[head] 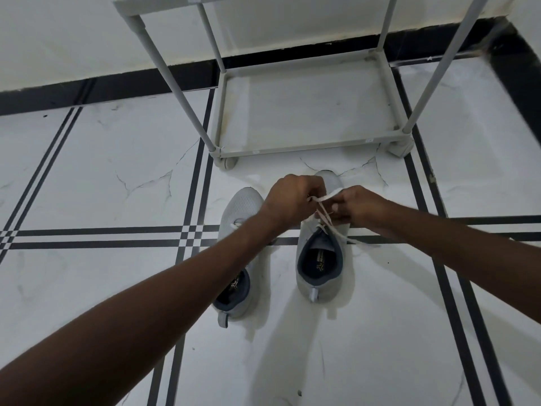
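Observation:
Two light grey sneakers with dark linings stand side by side on the tiled floor, toes pointing away from me. Above the right sneaker (320, 271) both hands work its white shoelace (325, 197). My left hand (292, 197) pinches the lace near a loop over the shoe's front. My right hand (355, 206) holds the other lace strands, which run down to the eyelets. A loose lace end trails to the right on the floor. My left forearm crosses over the left sneaker (244, 206) and hides its middle.
A pale grey shoe rack (304, 148) with tube legs stands just beyond the shoes, its bottom shelf bare. A white wall with a black skirting (117, 83) runs behind it. The floor is white marble tile with black stripes.

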`<state>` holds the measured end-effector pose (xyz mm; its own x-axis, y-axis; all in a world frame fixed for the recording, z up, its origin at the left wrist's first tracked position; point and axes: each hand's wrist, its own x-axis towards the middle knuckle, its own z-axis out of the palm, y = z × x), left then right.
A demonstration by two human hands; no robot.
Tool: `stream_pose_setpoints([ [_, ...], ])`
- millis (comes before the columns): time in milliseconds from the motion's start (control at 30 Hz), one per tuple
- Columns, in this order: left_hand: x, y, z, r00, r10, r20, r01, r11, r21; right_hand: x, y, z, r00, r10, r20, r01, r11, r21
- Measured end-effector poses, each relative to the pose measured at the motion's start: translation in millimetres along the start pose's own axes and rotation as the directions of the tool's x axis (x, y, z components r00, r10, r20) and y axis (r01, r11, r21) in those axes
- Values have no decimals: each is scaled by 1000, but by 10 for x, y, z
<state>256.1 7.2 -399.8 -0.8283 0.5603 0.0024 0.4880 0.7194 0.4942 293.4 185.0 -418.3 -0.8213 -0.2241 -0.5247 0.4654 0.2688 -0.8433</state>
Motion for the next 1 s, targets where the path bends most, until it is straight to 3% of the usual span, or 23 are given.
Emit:
stream_pose_setpoints([
  [100, -39, 59, 121, 990, 78, -118, -49, 971, 232, 21, -42, 8, 999, 54, 1, -53, 979, 196],
  [133, -48, 51, 164, 986, 80, -149, -40, 966, 254, 31, -32, 2, 998, 64, -28, -57, 978, 203],
  [200, -75, 28, 196, 978, -19, -208, 49, 989, 141, 38, -10, -25, 992, 56, -113, -38, 987, 156],
  [300, -137, 19, 199, 939, -313, -144, 270, 928, -257, 31, 17, -73, 963, -25, -268, 19, 999, -27],
  [367, -184, -31, 219, 850, -527, -16, 449, 739, -502, 19, 38, -135, 929, -94, -358, 14, 976, -219],
  [533, -407, -400, 247, 599, -777, 196, 751, 459, -475, -142, 365, -563, 918, -252, -308, -54, 688, -723],
  [600, -464, -452, 258, 548, -792, 270, 805, 412, -426, -237, 512, -719, 910, -265, -318, -138, 529, -837],
  [633, -467, -466, 271, 571, -777, 266, 810, 479, -338, -264, 552, -756, 905, -268, -330, -172, 479, -861],
  [700, -462, -465, 315, 719, -673, 174, 693, 714, -98, -262, 556, -742, 904, -275, -329, -183, 447, -876],
  [767, -454, -361, 331, 882, -459, 109, 466, 883, -56, -227, 528, -659, 918, -283, -277, -110, 489, -865],
  [800, -445, -328, 365, 930, -349, 112, 356, 933, -51, -219, 504, -569, 926, -293, -238, -69, 488, -870],
  [867, -429, -266, 433, 960, -219, 172, 217, 976, 35, -193, 476, -349, 940, -304, -158, 5, 472, -881],
  [933, -410, -225, 445, 947, -247, 207, 234, 968, 85, -154, 468, -99, 938, -338, -76, 125, 536, -835],
  [1000, -371, -198, 411, 941, -281, 187, 274, 960, 64, -142, 419, 129, 929, -360, -82, 173, 620, -765],
])
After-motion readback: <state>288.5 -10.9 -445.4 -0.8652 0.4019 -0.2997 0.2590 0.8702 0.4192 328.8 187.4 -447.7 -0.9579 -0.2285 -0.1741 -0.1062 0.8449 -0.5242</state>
